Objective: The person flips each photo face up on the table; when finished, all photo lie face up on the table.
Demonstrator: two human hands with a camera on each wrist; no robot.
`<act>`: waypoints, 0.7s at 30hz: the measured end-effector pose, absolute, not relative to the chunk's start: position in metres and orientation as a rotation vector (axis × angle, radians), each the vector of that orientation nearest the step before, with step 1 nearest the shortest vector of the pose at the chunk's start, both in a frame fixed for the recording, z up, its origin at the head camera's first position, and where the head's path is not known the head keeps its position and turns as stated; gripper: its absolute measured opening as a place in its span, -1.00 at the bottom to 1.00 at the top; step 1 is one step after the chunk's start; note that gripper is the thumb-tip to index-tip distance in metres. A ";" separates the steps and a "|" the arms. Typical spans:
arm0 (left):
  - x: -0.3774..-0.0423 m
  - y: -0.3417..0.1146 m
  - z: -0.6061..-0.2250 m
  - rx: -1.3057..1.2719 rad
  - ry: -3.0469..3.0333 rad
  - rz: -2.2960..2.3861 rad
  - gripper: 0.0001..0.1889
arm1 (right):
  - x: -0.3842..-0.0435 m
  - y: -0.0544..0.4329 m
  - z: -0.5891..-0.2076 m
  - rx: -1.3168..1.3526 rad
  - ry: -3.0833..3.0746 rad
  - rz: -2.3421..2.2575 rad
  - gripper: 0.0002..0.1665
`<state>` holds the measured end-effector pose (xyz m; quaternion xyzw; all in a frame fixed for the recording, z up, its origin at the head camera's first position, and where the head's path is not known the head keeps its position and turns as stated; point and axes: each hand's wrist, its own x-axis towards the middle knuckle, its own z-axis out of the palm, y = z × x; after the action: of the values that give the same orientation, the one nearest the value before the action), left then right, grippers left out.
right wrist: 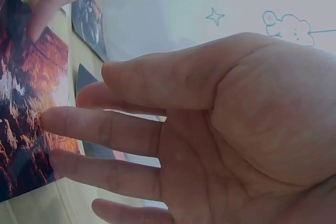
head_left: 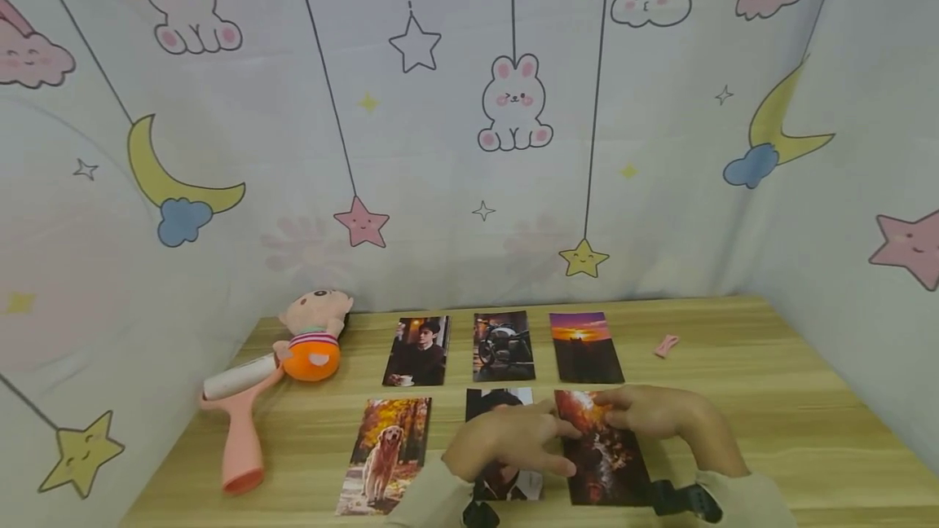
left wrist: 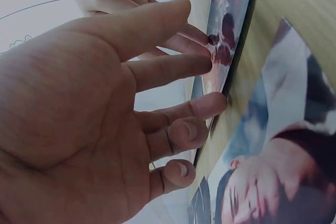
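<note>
A dark photo card with orange autumn tones (head_left: 605, 463) lies at the front right of two rows of picture cards. My left hand (head_left: 506, 434) reaches over from its left, with thumb and index finger at its left edge. From the other side my right hand (head_left: 653, 412) touches its upper right part with the fingertips. Both wrist views show the fingers extended, not curled round the card. A portrait card (head_left: 506, 489) lies below my left hand, which hides its middle.
A dog photo (head_left: 383, 455) lies at front left. Behind stand a portrait card (head_left: 418, 353), a motorcycle card (head_left: 504, 347) and a sunset card (head_left: 585, 349) in a row. A pink lint roller (head_left: 240, 430) and a plush toy (head_left: 314, 336) are left, a small pink bow (head_left: 666, 346) right.
</note>
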<state>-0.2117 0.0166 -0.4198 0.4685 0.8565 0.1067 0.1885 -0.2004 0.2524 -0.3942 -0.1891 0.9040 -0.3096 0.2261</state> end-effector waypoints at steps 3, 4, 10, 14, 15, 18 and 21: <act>-0.216 0.015 -0.417 1.333 2.394 0.357 -0.48 | -0.203 0.253 -0.393 -0.551 2.523 -0.846 -0.52; -0.217 0.014 -0.415 1.339 2.386 0.387 -0.49 | -0.204 0.254 -0.393 -0.574 2.527 -0.856 -0.51; -0.226 0.002 -0.413 1.354 2.401 0.560 -0.64 | -0.215 0.250 -0.396 -0.807 2.508 -0.993 -0.54; -0.231 -0.008 -0.415 1.327 2.485 0.644 -0.74 | -0.226 0.243 -0.396 -0.911 2.570 -1.005 -0.63; -0.232 -0.010 -0.417 1.318 2.503 0.670 -0.76 | -0.227 0.242 -0.395 -0.910 2.593 -1.000 -0.65; -0.233 -0.018 -0.421 1.289 2.553 0.741 -0.80 | -0.231 0.241 -0.394 -0.901 2.658 -0.981 -0.75; -0.234 -0.028 -0.425 1.265 2.590 0.791 -0.86 | -0.233 0.240 -0.393 -0.878 2.702 -0.982 -0.82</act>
<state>-0.2342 -0.0276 -0.4253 0.4219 0.8640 0.2639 0.0764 -0.2330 0.2398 -0.3930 -0.2913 0.8968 -0.3260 0.0676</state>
